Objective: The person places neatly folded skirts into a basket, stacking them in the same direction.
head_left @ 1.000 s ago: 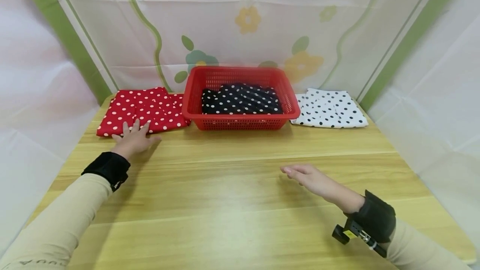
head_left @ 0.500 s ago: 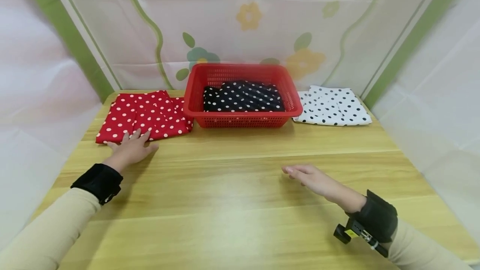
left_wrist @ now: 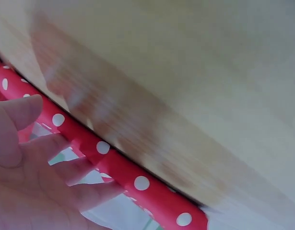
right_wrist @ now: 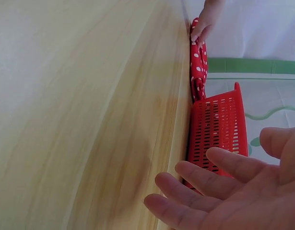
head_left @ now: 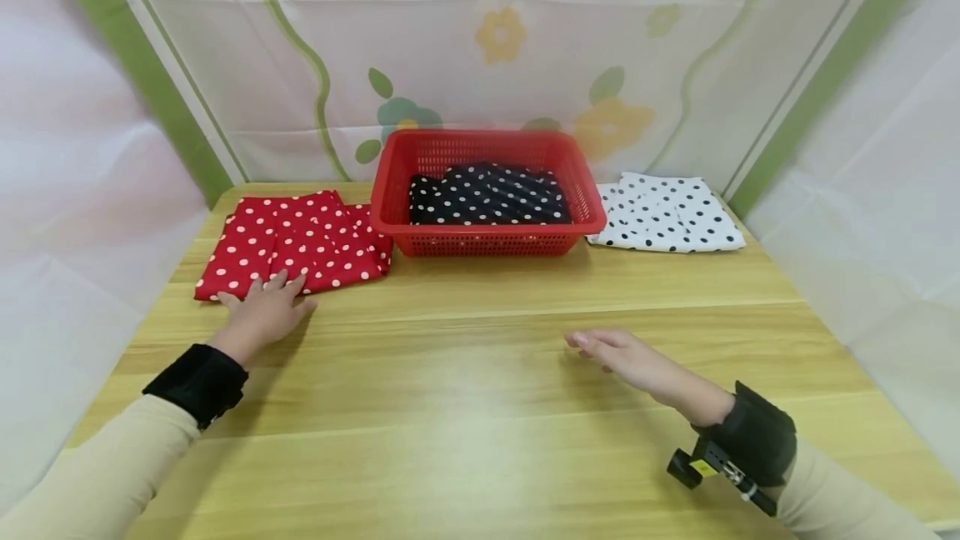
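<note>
A folded red cloth with white dots [head_left: 300,240] lies at the table's back left. My left hand [head_left: 264,317] rests its spread fingertips on the cloth's near edge; in the left wrist view the straight fingers [left_wrist: 97,191] reach the rolled front fold. Over the middle right of the table, my right hand [head_left: 626,359] is held with fingers extended and nothing in it. A red plastic basket [head_left: 487,242] stands at the back centre with a black dotted cloth [head_left: 491,197] inside. To its right lies a folded white cloth with black dots [head_left: 667,215].
The wooden table [head_left: 465,373] carries all of these. A printed fabric wall [head_left: 420,32] rises right behind the basket, with more fabric walls at both sides. The basket's left side meets the red cloth, and its right side is close against the white one.
My left hand has drawn back toward me, and the red cloth has slid with it, its near edge now closer. My right hand, the basket and the white cloth have barely moved.
</note>
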Demonstrator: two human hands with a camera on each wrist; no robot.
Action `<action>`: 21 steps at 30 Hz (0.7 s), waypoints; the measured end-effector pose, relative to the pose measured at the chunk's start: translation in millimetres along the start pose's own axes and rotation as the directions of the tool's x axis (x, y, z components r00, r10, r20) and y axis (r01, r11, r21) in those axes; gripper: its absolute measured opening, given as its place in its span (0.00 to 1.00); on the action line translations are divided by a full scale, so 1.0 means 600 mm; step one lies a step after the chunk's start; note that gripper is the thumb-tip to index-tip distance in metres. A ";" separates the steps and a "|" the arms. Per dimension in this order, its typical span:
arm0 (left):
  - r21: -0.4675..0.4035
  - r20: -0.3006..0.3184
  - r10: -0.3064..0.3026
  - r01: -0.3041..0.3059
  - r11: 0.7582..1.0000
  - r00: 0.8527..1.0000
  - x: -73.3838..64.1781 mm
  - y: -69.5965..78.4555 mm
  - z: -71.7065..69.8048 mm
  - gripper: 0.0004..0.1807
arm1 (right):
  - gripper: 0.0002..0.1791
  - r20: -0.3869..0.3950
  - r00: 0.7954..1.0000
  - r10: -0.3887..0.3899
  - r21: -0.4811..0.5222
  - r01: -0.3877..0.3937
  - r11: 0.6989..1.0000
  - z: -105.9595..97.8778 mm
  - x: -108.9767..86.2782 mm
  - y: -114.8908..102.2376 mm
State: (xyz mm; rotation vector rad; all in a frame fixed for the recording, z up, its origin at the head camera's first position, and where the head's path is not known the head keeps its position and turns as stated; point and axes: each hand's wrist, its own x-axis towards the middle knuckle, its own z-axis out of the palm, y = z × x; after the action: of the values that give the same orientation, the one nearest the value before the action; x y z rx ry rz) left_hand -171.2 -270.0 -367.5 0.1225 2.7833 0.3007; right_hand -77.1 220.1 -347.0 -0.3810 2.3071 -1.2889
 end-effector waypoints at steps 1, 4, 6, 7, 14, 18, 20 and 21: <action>0.014 -0.011 0.006 -0.006 1.000 1.000 -0.005 0.002 0.003 0.40 | 0.26 -0.001 1.000 -0.001 -0.003 0.001 1.000 0.000 0.000 0.000; 0.046 -0.037 0.025 -0.023 0.999 0.999 -0.021 0.009 0.009 0.38 | 0.26 -0.005 1.000 -0.001 -0.009 0.001 1.000 0.000 -0.001 -0.001; 0.054 -0.045 0.035 -0.032 0.998 0.998 -0.030 0.014 0.012 0.38 | 0.25 -0.007 1.000 0.000 -0.014 0.000 1.000 0.000 -0.001 -0.002; 0.054 -0.048 0.039 -0.037 0.998 0.998 -0.034 0.016 0.012 0.38 | 0.25 -0.008 1.000 0.001 -0.015 -0.001 1.000 0.000 -0.001 -0.002; -0.023 -0.043 0.059 -0.060 0.998 0.997 -0.032 0.018 0.005 0.42 | 0.26 -0.001 1.000 -0.002 -0.010 0.002 1.000 0.002 -0.003 -0.008; -0.083 -0.022 0.069 -0.071 0.994 0.997 -0.016 0.003 -0.001 0.44 | 0.27 0.006 1.000 -0.004 -0.008 0.005 1.000 0.004 -0.003 -0.010; -0.076 -0.014 0.080 -0.081 0.994 0.997 -0.011 -0.006 0.002 0.44 | 0.27 0.005 1.000 0.001 -0.006 -0.001 1.000 0.005 -0.002 -0.009; -0.065 -0.017 0.092 -0.093 0.994 0.996 -0.011 -0.010 0.005 0.42 | 0.27 0.006 1.000 0.001 -0.005 -0.001 1.000 0.005 -0.002 -0.008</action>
State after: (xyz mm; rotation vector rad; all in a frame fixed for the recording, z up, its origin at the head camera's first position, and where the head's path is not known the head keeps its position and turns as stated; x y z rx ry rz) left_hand -164.0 -275.8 -369.6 0.2342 2.7833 0.4170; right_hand -74.4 216.1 -344.0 -0.3852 2.3054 -1.2798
